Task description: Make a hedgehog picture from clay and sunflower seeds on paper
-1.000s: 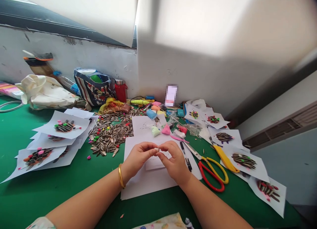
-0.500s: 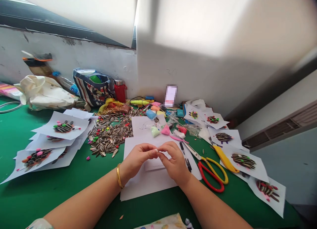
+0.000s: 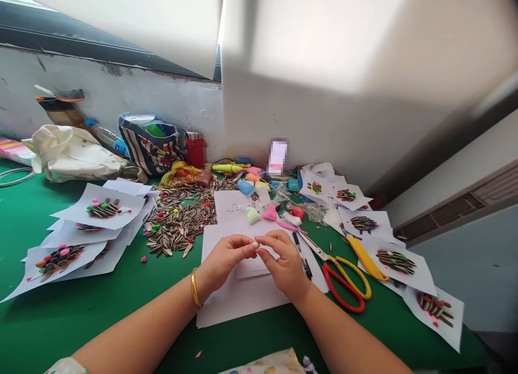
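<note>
Above the white paper sheets (image 3: 226, 309), my two hands meet fingertip to fingertip. Between them is a small white piece (image 3: 256, 244), perhaps soft clay; the fingers cover most of it. My left hand (image 3: 222, 260), with a gold bangle at the wrist, pinches it with thumb and forefinger. From the other side my right hand (image 3: 285, 263) pinches at it too, fingers curled. A black pen (image 3: 301, 250) lies just right of that hand. Beyond the fingers sit lumps of modelling clay, among them a pale green one (image 3: 253, 215) and a pink one (image 3: 270, 212).
Scissors (image 3: 343, 277) with red and yellow handles and a yellow utility knife (image 3: 366, 258) lie to the right. Striped sunflower seeds (image 3: 178, 223) are heaped at left. Paper cards with seed pictures (image 3: 117, 217) lie on both sides. A red bottle (image 3: 196, 150) stands behind.
The fingertips have shifted very slightly around the white piece, which shows a little more. The whole view has moved a touch; nothing else differs.
</note>
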Available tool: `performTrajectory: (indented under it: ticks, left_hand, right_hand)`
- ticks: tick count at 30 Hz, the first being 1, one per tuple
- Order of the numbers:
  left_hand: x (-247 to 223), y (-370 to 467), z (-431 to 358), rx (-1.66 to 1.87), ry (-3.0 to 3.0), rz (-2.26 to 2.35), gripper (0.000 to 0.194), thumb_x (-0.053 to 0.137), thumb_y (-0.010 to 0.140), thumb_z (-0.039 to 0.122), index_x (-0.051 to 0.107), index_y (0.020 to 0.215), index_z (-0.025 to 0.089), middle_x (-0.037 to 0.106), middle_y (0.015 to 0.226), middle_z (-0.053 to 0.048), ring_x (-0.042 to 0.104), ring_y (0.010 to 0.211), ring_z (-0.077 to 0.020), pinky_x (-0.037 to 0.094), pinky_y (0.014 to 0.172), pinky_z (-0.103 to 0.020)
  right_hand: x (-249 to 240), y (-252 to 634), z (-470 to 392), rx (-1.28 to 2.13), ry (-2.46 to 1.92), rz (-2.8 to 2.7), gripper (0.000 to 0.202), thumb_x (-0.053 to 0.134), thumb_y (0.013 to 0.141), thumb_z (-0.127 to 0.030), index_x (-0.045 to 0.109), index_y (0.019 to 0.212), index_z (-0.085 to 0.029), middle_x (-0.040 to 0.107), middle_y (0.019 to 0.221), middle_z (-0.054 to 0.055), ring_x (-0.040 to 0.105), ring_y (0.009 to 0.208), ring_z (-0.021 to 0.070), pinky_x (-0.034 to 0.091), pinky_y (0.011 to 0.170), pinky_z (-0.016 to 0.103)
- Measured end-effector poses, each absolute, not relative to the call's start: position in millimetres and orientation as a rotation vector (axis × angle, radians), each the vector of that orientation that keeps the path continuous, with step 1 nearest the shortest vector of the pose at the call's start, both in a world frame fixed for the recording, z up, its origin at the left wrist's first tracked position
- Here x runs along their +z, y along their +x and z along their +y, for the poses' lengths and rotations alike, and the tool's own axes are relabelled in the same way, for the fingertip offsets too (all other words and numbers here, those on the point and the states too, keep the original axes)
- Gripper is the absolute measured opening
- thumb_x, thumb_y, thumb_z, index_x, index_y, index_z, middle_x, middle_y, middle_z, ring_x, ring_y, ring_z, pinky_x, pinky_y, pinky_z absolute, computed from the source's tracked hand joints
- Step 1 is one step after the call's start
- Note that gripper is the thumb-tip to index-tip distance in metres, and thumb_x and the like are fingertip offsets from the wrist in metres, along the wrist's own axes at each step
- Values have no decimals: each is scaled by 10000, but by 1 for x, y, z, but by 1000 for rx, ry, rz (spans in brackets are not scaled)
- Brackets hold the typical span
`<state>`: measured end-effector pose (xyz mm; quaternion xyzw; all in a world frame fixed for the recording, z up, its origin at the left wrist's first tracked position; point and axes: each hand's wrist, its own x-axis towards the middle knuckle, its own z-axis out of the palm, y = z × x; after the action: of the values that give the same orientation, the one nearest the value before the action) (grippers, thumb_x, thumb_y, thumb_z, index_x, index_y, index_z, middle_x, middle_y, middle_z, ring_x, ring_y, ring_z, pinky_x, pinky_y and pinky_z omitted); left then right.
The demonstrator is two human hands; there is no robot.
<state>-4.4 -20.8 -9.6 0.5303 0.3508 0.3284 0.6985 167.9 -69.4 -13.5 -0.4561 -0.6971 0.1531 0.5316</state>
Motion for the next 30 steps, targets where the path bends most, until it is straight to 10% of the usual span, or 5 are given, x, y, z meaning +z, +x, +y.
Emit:
performTrajectory:
  ticks: [30]
  left_hand:
    - [-7, -4, -21, 742, 1446, 790, 382, 627, 845, 522, 741, 822, 158, 716, 821, -78, 620, 816, -212, 486, 793, -321]
  right_hand:
    - [-20, 166, -66, 469, -1117, -1696, 235, 589, 939, -265, 719, 1132, -304, 564, 889, 43, 565, 863, 186, 505, 783, 355]
